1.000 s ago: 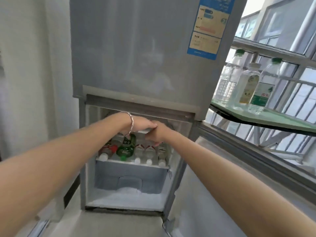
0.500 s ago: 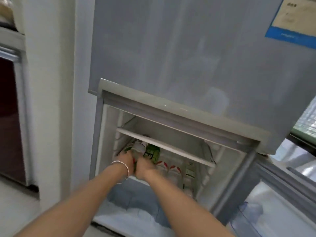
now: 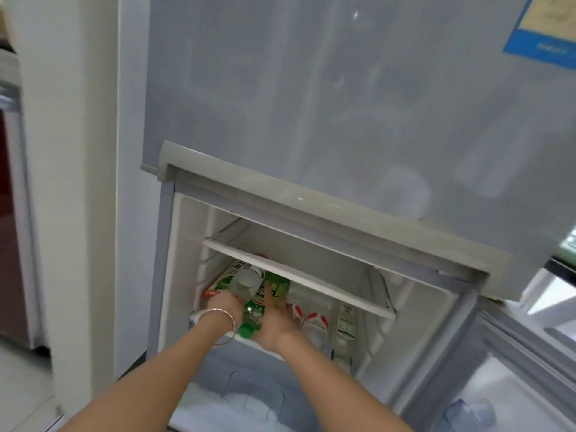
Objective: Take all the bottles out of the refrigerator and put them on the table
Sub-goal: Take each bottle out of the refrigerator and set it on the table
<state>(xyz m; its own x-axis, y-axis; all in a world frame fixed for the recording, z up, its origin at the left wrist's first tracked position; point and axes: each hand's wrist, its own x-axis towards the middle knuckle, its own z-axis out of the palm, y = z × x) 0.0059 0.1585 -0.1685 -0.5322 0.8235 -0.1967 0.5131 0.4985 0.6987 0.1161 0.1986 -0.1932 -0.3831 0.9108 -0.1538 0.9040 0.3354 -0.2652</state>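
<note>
The refrigerator's lower compartment [image 3: 327, 263] stands open with several bottles lying on its shelf. My left hand [image 3: 226, 307], a bangle on its wrist, grips a clear bottle [image 3: 246, 280] with a white-and-green label, its neck pointing toward me. My right hand [image 3: 276, 319] rests with spread fingers on a green bottle [image 3: 254, 313] with a green cap. To the right lie two clear bottles with red-and-white labels [image 3: 316, 322] and one with a pale label [image 3: 346, 322]. The table is out of view.
A white shelf rail [image 3: 296, 275] crosses just above the bottles. The open door [image 3: 514, 353] stands at the right with a clear bin [image 3: 467, 413] low in it. Frost covers the compartment floor [image 3: 237, 400]. A white wall and a dark red cabinet [image 3: 9, 229] are left.
The view has swung left and down, hiding the table with its bottles. Both hands dropped from the upper shelf edge onto the bottles; the left now grips the clear bottle.
</note>
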